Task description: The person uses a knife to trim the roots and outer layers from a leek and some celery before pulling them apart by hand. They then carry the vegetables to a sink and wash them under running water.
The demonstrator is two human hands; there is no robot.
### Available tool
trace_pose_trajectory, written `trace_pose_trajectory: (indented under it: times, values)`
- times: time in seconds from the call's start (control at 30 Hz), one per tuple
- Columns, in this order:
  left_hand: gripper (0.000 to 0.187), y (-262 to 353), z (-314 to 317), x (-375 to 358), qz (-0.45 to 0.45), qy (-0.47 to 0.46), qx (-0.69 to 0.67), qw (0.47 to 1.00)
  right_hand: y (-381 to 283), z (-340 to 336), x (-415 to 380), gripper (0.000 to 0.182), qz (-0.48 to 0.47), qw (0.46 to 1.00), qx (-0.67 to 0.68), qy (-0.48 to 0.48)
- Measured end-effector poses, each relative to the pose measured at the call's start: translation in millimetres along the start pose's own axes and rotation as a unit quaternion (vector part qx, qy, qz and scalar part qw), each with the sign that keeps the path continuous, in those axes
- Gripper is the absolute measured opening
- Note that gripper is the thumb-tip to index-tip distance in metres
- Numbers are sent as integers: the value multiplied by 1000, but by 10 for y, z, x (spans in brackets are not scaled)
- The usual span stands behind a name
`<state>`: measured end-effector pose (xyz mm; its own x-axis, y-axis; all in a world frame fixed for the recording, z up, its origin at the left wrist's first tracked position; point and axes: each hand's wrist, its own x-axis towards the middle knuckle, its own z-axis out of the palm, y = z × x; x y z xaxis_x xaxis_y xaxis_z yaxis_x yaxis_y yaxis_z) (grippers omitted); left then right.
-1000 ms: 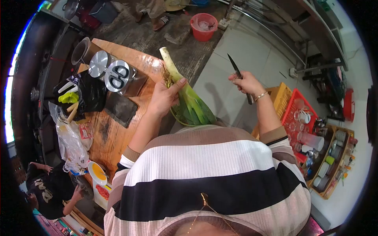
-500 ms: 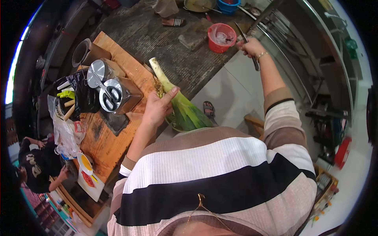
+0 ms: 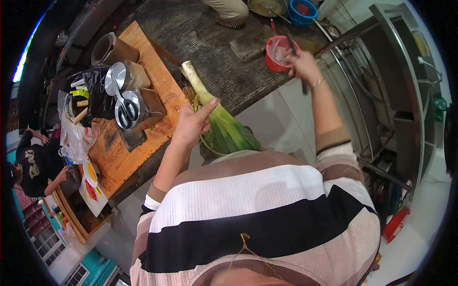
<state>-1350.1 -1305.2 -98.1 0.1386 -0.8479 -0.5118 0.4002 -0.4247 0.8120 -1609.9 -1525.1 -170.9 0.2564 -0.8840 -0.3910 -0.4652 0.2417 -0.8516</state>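
My left hand (image 3: 192,125) is wrapped round a leek (image 3: 194,80), thumb laid along the stalk. The white end points up and away, and the green leaves fan out toward my chest. Dry, brownish bits (image 3: 190,94) hang beside the stalk near my fingers. Out to the right, my right hand (image 3: 304,66) grips a knife (image 3: 290,45), partly hidden by the fingers and smeared by motion. Just beyond that hand, a red plastic bucket (image 3: 276,64) with a clear bag inside stands on the dark ridged floor.
On the left, a wooden table (image 3: 114,159) bears lidded canisters, scissors (image 3: 127,112), plastic bags and a bowl (image 3: 90,172). Another person (image 3: 36,164) is at the far left; a crouching leg (image 3: 229,9) shows at the back near a blue basin (image 3: 302,12). Metal racks (image 3: 405,95) stand right.
The view has swung, shifting the table and floor. My right hand has come slightly nearer with the knife, close to the bucket. My left hand keeps its hold on the leek.
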Motion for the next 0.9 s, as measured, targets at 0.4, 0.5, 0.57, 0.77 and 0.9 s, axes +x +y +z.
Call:
trace_pose_trajectory:
  times: [0.4,0.5,0.57,0.77,0.9]
  values:
    - [16,-83,221,0,83,47,95,991,-490,1080,-1193,25,-120,947,95,-283]
    - [17,37,166,-182,113,40,140,983,-599,1111,-1268,22,-106,939,100,-312]
    - [17,76,52,-268,118,12,144,982,-644,1150,-1321,18,-98,933,110,-329]
    - [17,114,-275,-558,104,12,198,975,-763,1346,-1444,12,-92,919,101,-369]
    - [16,102,-543,-813,113,10,164,980,-925,1564,-1621,13,-90,909,104,-393]
